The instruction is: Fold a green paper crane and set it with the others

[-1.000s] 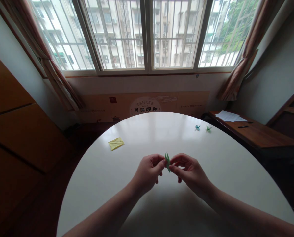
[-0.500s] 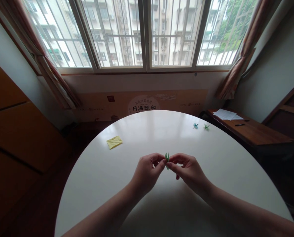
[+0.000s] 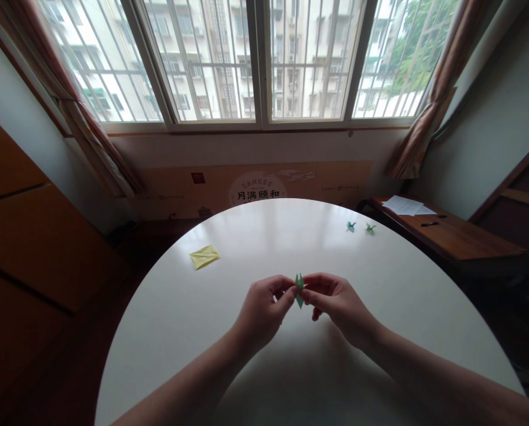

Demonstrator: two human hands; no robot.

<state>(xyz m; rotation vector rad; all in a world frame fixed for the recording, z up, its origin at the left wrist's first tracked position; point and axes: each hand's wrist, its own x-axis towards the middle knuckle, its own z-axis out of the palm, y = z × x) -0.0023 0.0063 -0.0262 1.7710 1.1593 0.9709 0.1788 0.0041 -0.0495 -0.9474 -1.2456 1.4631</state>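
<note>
A small piece of folded green paper (image 3: 299,300) is pinched between my two hands above the table, with two narrow points sticking up and one pointing down. My left hand (image 3: 262,305) grips its left side between thumb and fingers. On its right side, my right hand (image 3: 338,302) holds it the same way, thumb towards me. The fingertips hide the middle of the paper. Farther off on the table lie a blue paper crane (image 3: 351,226) and a light green paper crane (image 3: 370,228), side by side. A flat yellow paper packet (image 3: 204,257) rests to the left.
The round white table (image 3: 158,337) spreads under my forearms. Beyond its right edge stands a wooden side table (image 3: 473,234) bearing white sheets (image 3: 407,206) and a dark pen-like object (image 3: 429,224). A barred window (image 3: 260,65) and tied curtains are behind.
The green paper has turned slightly, so its lower point shows wider. Both hands keep their pinch, with the right fingers shifted a little. The whole view has moved slightly.
</note>
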